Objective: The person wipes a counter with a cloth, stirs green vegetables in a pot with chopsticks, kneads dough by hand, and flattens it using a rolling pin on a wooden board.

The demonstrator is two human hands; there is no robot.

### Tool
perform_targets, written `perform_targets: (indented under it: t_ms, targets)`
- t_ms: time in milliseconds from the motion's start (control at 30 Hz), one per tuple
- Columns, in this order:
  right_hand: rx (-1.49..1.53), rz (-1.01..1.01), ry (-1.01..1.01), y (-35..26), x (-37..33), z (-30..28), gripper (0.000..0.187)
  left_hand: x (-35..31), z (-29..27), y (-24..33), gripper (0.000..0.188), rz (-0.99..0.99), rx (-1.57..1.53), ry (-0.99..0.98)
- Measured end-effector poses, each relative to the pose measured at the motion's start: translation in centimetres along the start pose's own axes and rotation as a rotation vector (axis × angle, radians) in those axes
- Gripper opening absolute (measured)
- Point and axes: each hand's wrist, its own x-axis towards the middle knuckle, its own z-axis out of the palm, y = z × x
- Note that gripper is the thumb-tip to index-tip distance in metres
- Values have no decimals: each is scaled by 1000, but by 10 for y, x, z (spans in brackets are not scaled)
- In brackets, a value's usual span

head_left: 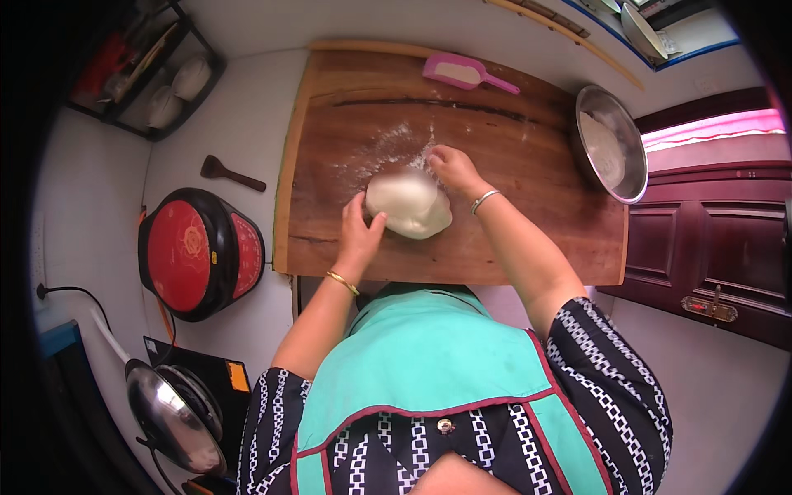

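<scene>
A smooth, pale lump of dough [406, 208] lies on the wooden board [495, 198], its lower right side bulging in a soft fold. Against its left edge rests my left hand [360, 238], thumb apart from the fingers and touching the dough. My right hand [455, 169] hovers just above the dough's upper right, fingers drawn together; what they hold, if anything, is hidden. Beside those fingertips, loose white flour [396, 140] is scattered on the wood beyond the dough.
A pink scoop [458, 73] with flour lies at the board's far edge. On the right stands a metal bowl [610, 148] of flour. To the left are a wooden spatula [233, 175], a red-and-black electric cooker [198, 254] and a lidded pan [173, 417].
</scene>
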Motion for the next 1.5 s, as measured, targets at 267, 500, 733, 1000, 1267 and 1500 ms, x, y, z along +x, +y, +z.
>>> perform_targets:
  t_ms: [267,500,733,1000,1267,1500]
  targets:
    - [-322,9,203,-36,-34,6,43,36,13,24,49,-122,-136,-227]
    - [-445,-508,366,3,-66,45,45,16,25,24,57,147,-198,-187]
    - [-500,-657,505,4,-106,82,49,-23,21,-2,64,213,178,-213]
    - [-341,-422,556,-28,9,90,26,97,8,-5,34,96,397,-312]
    - [552,-225,-71,-9,66,18,52,139,24,80,43,166,734,-537]
    - [-213,-519,604,-7,-85,59,41,42,-8,67,84,563,284,-581]
